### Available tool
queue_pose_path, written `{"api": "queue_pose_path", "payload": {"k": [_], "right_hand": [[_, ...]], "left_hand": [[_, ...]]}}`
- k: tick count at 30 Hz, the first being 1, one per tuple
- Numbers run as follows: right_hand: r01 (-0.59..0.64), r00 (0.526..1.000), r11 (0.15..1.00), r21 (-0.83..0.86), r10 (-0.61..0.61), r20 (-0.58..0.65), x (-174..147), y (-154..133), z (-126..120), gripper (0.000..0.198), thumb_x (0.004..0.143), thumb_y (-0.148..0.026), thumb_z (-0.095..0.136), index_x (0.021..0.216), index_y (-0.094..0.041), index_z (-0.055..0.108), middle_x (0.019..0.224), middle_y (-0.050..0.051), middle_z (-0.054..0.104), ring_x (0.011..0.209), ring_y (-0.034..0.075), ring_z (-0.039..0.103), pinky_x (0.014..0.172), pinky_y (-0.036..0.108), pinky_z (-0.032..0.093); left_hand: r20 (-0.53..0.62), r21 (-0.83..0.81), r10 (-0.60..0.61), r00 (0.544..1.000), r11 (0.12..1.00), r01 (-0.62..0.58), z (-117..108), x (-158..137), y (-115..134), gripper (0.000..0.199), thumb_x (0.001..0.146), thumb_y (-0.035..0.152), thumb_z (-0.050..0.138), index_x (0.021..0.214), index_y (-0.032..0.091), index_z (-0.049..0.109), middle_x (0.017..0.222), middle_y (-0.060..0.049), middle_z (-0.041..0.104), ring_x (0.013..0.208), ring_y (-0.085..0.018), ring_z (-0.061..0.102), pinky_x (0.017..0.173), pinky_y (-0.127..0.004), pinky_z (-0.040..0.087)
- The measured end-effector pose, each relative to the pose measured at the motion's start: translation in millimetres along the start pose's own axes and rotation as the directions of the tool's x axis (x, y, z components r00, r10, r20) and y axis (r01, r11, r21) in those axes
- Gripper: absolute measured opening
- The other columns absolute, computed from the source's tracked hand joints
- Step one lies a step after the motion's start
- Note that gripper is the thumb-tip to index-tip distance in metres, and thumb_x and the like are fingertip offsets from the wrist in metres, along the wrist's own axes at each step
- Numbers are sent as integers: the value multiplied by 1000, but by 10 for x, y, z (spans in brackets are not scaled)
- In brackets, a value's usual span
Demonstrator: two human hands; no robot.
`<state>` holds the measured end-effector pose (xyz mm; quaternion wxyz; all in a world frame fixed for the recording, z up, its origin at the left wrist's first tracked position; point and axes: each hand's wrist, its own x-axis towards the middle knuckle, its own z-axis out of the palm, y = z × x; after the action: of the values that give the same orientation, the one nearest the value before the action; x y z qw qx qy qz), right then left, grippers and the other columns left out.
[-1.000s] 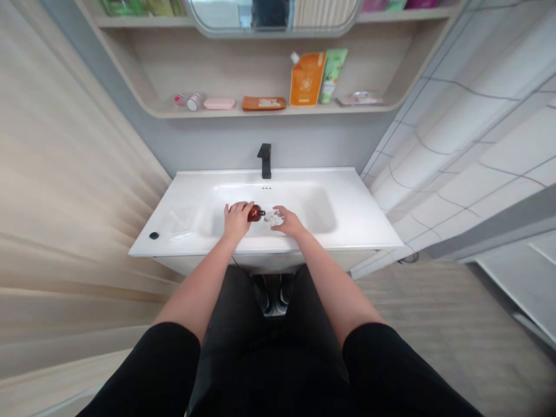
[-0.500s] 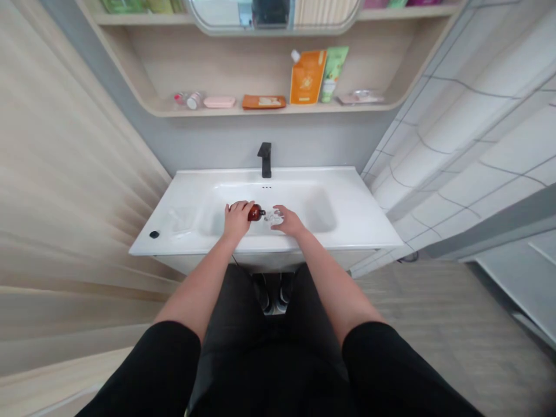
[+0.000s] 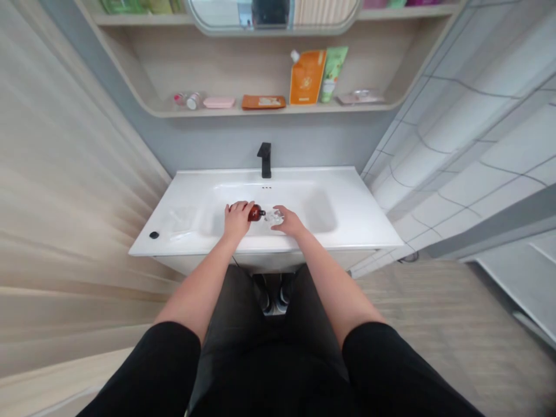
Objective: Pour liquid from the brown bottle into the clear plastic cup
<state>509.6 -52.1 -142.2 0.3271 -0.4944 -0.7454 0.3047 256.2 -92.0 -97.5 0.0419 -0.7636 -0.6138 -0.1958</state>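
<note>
Over the white sink basin [image 3: 319,202], my left hand [image 3: 237,217] is wrapped round a brown bottle [image 3: 255,213]. The bottle lies on its side in the grip, its black neck pointing right. My right hand [image 3: 288,220] is curled round a small clear container [image 3: 273,218], which looks like a glass or plastic cup. The bottle's neck is right at the clear container, and whether they touch I cannot tell. Any liquid between them is too small to make out.
A black faucet [image 3: 266,160] stands behind the basin. On the counter's left lie a small black cap [image 3: 154,235] and a clear tray-like piece [image 3: 180,221]. The shelf [image 3: 208,114] above holds an orange pouch [image 3: 307,78], a green tube [image 3: 333,75] and an orange packet [image 3: 263,102].
</note>
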Motion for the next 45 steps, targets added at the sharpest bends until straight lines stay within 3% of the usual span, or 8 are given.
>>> {"api": "queue_pose_path", "payload": {"k": [45], "right_hand": [[-7, 1000, 1000, 22, 7, -6, 4, 68, 32, 89, 63, -25, 100, 145, -29, 64, 123, 4, 79, 112, 28, 76, 107, 44, 58]], "left_hand": [[3, 10, 4, 1000, 1000, -4, -20, -10, 19, 64, 96, 17, 59, 159, 29, 60, 154, -17, 66, 147, -38, 54, 131, -64, 30]]}}
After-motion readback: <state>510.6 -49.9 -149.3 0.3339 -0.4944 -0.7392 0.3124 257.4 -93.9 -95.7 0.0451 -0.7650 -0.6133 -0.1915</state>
